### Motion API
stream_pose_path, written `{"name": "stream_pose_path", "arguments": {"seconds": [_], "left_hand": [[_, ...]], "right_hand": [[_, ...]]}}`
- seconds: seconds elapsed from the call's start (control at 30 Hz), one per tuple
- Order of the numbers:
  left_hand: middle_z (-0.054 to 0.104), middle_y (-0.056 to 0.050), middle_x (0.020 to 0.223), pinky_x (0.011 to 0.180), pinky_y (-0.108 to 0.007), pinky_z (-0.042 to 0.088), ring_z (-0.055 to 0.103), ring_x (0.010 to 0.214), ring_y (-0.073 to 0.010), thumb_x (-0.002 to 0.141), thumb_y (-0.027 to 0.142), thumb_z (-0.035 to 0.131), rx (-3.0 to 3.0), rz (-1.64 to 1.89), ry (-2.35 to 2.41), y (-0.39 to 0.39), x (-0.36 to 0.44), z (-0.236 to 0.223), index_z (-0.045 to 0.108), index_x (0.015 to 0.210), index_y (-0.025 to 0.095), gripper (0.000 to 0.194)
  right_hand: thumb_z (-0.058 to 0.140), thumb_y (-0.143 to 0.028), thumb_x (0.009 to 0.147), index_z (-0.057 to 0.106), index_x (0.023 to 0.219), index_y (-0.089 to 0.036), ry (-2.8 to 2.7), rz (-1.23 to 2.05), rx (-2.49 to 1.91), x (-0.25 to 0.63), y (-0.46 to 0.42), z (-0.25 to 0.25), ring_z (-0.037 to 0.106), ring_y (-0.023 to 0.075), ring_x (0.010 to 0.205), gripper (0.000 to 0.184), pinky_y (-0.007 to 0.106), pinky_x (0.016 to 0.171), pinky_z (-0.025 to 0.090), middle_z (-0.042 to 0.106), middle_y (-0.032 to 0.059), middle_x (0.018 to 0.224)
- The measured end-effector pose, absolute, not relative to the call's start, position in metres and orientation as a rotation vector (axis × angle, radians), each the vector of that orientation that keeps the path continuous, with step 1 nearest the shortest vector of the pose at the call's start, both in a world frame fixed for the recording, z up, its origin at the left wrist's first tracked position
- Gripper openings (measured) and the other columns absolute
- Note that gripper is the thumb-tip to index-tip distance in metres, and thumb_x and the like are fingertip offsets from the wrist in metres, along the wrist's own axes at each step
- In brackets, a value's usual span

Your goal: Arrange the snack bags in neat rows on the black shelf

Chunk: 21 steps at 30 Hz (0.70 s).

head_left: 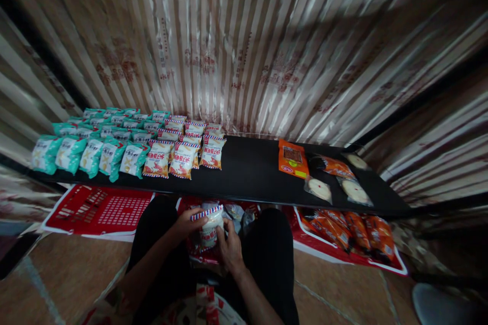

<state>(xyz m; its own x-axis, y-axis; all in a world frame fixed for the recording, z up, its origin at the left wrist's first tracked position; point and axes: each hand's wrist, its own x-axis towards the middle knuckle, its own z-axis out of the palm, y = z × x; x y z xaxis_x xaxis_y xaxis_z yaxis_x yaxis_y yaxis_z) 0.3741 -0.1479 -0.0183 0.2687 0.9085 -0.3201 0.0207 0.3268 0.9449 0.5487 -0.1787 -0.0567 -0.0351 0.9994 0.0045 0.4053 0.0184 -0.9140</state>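
Seated at a low black table (247,175), you hold a striped-edge snack packet (211,226) in front of you, above the red basket (209,257) between your knees. Your left hand (188,224) grips it by the upper left edge; your right hand (231,246) closes on its right side, thumb against the front. The step in hand appears to be handling this one packet, perhaps turning or straightening it; in the dim light, what your fingertips are doing at its edge cannot be told for certain.

On the table, matching striped packets (183,159) stand in rows, touching the block of teal packets (91,156) to their left. Farther right lie an orange packet (293,158) and flat, round, pale items in clear wrap (319,189). More orange bags (358,231) fill the basket at your right.

Your next move, by this reading, calls for a light two-handed hold, squaring the packet without crushing it.
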Motion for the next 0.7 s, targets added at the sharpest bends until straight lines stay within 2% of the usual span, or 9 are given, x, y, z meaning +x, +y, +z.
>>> {"name": "stream_pose_path", "arguments": {"seconds": [0.27,0.53,0.7], "left_hand": [[0.070,-0.005,0.082,0.074,-0.034,0.050,0.065,0.078,-0.0213,0.065,0.050,0.066,0.810,0.948,1.099,-0.157,0.392,-0.005,0.060,0.090,0.014,0.044],[0.066,-0.011,0.104,0.088,-0.038,0.047,0.062,0.098,-0.0245,0.063,0.043,0.071,0.836,1.109,1.039,-0.152,0.412,-0.021,0.052,0.108,0.015,0.056],[0.065,-0.012,0.107,0.084,-0.037,0.050,0.062,0.098,-0.0259,0.065,0.045,0.069,0.845,1.122,1.009,-0.152,0.418,-0.029,0.050,0.110,0.014,0.058]], "right_hand": [[0.041,-0.047,0.083,0.052,0.096,-0.021,-1.464,0.948,-1.567,0.549,-0.171,-0.049,0.062,0.0203,0.078,0.031,0.028,0.069,0.044,0.066,0.0045,0.087],[0.040,-0.055,0.082,0.051,0.095,-0.020,-1.314,0.874,-1.624,0.543,-0.159,-0.039,0.062,0.0223,0.079,0.039,0.031,0.070,0.044,0.066,0.0081,0.088],[0.042,-0.052,0.082,0.052,0.092,-0.020,-1.262,0.833,-1.576,0.540,-0.149,-0.032,0.061,0.0218,0.079,0.035,0.032,0.072,0.044,0.066,0.0083,0.086]]}}
